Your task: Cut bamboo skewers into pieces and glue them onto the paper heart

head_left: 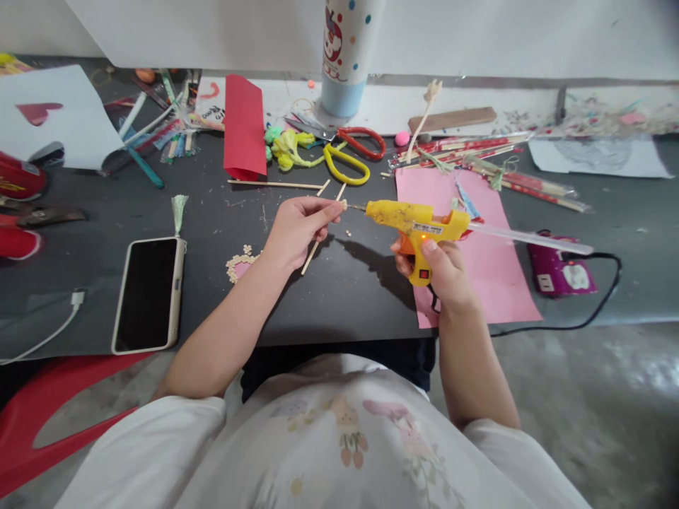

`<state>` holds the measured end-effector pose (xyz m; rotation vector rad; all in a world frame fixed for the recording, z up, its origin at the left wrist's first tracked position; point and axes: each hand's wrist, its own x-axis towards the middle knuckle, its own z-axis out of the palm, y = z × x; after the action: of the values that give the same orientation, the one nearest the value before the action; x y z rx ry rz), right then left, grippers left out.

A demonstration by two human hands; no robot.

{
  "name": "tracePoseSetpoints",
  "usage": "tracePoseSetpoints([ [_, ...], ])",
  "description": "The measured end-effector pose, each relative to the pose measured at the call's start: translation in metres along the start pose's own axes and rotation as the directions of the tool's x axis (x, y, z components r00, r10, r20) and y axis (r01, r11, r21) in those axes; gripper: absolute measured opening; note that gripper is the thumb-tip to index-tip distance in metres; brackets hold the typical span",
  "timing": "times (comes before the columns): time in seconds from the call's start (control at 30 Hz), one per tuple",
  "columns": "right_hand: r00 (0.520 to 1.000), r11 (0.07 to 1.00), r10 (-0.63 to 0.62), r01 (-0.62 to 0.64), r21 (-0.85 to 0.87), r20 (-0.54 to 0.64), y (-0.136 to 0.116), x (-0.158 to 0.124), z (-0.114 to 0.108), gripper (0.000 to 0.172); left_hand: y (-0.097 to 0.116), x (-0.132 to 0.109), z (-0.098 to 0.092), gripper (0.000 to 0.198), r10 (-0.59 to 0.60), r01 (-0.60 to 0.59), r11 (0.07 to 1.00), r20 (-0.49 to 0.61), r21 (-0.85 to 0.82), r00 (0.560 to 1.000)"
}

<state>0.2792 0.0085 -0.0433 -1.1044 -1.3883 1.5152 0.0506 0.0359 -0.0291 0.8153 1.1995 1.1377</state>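
Observation:
My right hand (443,272) is wrapped round the grip of a yellow hot glue gun (411,220). Its nozzle points left, and a clear glue stick (535,239) juts out of its back. My left hand (297,230) pinches a thin wooden stick (314,253) that slants down toward the table. A small pale bead sits at the fingertips, almost touching the nozzle. Both hands hover over the black table (339,297). A small heart-shaped beaded piece (240,266) lies just left of my left wrist.
A phone (148,293) with a white cable lies at the left. Pink paper (467,247) lies under the gun, with its black cord (594,311) and a purple plug block (559,272). Further back are yellow scissors (347,166), red scissors (361,141), folded red paper (244,127), loose sticks and a tall bottle (344,56).

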Motion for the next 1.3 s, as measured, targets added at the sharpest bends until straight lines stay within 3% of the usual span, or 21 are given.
tracePoseSetpoints([
  [0.1,1.000,0.984,-0.012,0.007,-0.177,-0.025,-0.005,-0.002,-0.008,0.033,-0.003,0.003,-0.001,0.025,0.019,-0.017,0.999,-0.048,0.044,0.999],
  [0.17,0.998,0.915,-0.043,0.022,-0.404,-0.042,-0.011,-0.002,-0.015,0.032,-0.005,0.004,-0.001,0.024,0.047,-0.040,0.995,-0.077,0.090,0.996],
  [0.2,0.997,0.833,-0.069,0.031,-0.552,-0.047,-0.015,-0.001,-0.019,0.032,-0.006,0.005,-0.001,0.023,0.062,-0.052,0.992,-0.086,0.111,0.994],
  [0.27,0.992,0.556,-0.124,0.051,-0.830,-0.022,-0.020,0.002,-0.025,0.031,-0.006,0.005,-0.002,0.020,0.081,-0.068,0.988,-0.091,0.139,0.992],
  [0.37,0.986,0.133,-0.144,0.103,-0.986,0.083,-0.021,0.009,-0.032,0.033,-0.005,0.005,-0.001,0.017,0.085,-0.072,0.986,-0.086,0.150,0.993],
  [0.47,0.982,-0.049,-0.104,0.154,-0.987,0.158,-0.016,0.013,-0.038,0.038,-0.005,0.004,-0.001,0.016,0.072,-0.060,0.988,-0.080,0.142,0.994],
  [0.67,0.967,-0.098,-0.035,0.247,-0.964,0.252,-0.034,0.011,-0.031,0.039,-0.005,0.005,-0.001,0.015,0.068,-0.057,0.990,-0.085,0.130,0.994],
  [0.73,0.958,-0.033,-0.033,0.283,-0.959,0.284,-0.044,0.015,-0.017,0.022,-0.006,0.006,-0.001,0.015,0.067,-0.055,0.990,-0.087,0.131,0.994],
  [0.8,0.936,0.032,-0.027,0.352,-0.935,0.351,-0.047,0.023,0.002,0.016,-0.007,0.007,-0.002,0.015,0.071,-0.060,0.990,-0.089,0.127,0.993],
  [0.97,0.899,-0.023,-0.014,0.436,-0.899,0.437,-0.031,0.049,0.038,0.020,-0.010,0.009,-0.004,0.021,0.081,-0.065,0.986,-0.099,0.155,0.992],
  [1.3,0.877,-0.044,-0.047,0.476,-0.878,0.478,-0.017,0.066,0.042,0.023,-0.007,0.007,-0.002,0.017,0.084,-0.069,0.987,-0.101,0.148,0.991],
])
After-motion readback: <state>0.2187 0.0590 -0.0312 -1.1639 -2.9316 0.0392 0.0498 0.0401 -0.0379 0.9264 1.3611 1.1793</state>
